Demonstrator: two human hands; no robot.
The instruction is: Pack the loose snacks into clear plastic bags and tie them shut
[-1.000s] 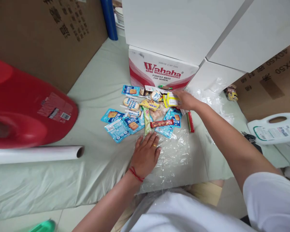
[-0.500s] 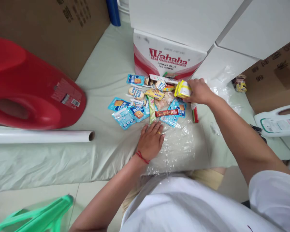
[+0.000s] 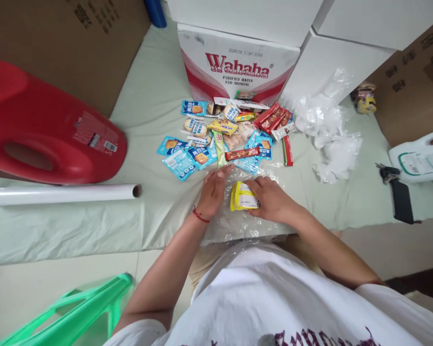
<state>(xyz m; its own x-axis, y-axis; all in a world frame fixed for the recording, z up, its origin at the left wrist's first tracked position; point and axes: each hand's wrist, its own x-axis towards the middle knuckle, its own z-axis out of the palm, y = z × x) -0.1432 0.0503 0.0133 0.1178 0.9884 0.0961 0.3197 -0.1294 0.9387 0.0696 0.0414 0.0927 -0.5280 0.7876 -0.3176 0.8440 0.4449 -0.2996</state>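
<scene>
My right hand [image 3: 272,199] is closed on a yellow-and-white snack packet [image 3: 244,198], close to the table's front edge. Beside it, my left hand [image 3: 212,192] rests with fingers stretched out, holding nothing; its fingertips are by the end of a green snack stick [image 3: 220,149]. Under both hands lies a clear plastic sheet [image 3: 231,233]. Just beyond is a pile of wrapped snacks: blue packets [image 3: 180,163], a yellow packet [image 3: 222,127], round wrapped biscuits [image 3: 195,128] and several red bars [image 3: 272,117].
A Wahaha carton [image 3: 238,67] stands behind the pile. Crumpled clear plastic [image 3: 321,115] lies to the right, with keys [image 3: 388,174], a black phone [image 3: 401,201] and a white jug [image 3: 422,158]. Leftward are a red jug [image 3: 54,129] and a white roll [image 3: 61,193]. A green stool [image 3: 75,317] stands below.
My right hand has brought the yellow packet from the pile's right side to the plastic sheet near me, uncovering red bars. My left hand has turned slightly onto its edge, close to the same spot.
</scene>
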